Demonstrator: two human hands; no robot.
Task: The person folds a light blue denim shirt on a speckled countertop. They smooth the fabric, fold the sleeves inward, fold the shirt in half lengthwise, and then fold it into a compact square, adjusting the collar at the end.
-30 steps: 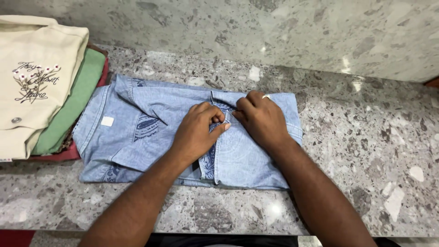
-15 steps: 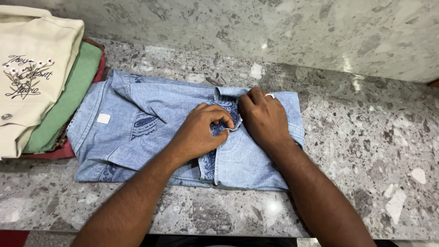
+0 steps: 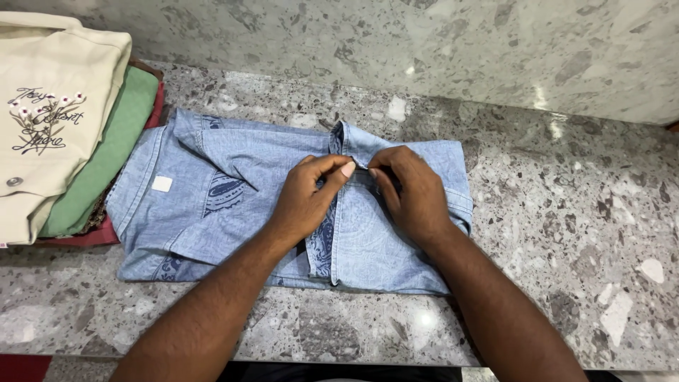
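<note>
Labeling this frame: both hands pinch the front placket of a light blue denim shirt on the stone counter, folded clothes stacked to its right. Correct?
Not quite. The head view shows the stack of folded clothes to the left of the denim shirt, not the right. The left hand and right hand do pinch its front placket on the stone counter.

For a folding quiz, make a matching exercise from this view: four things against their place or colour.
Things:
1. left hand
2. light blue denim shirt
3. cream embroidered garment
4. green garment

Descriptions:
A. top of the pile at left
B. spread on the speckled stone counter
C. pinching the shirt's front edge
D. second layer of the pile

Pairs: 1-C, 2-B, 3-A, 4-D
</note>
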